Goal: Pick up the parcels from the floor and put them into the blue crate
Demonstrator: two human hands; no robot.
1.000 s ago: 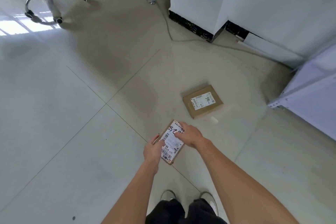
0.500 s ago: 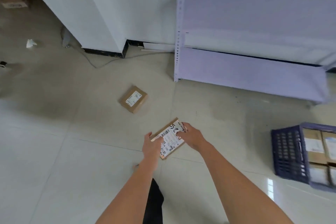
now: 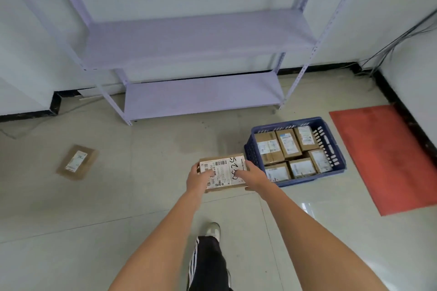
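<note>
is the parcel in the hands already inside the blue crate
No, the brown cardboard parcel sits between the left hand and right hand, left of the blue plastic crate.

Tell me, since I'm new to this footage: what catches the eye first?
Both hands, left hand and right hand, hold a labelled parcel at centre. Right of it on the floor sits the blue crate, packed with parcels. A lone parcel lies on the floor far left; a red mat lies far right.

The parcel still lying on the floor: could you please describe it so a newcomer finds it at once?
Start at the purple shelf rack. Left of it, alone on the pale floor tiles, lies a flat brown parcel with a white label, the only one neither in hand nor in the blue crate.
</note>
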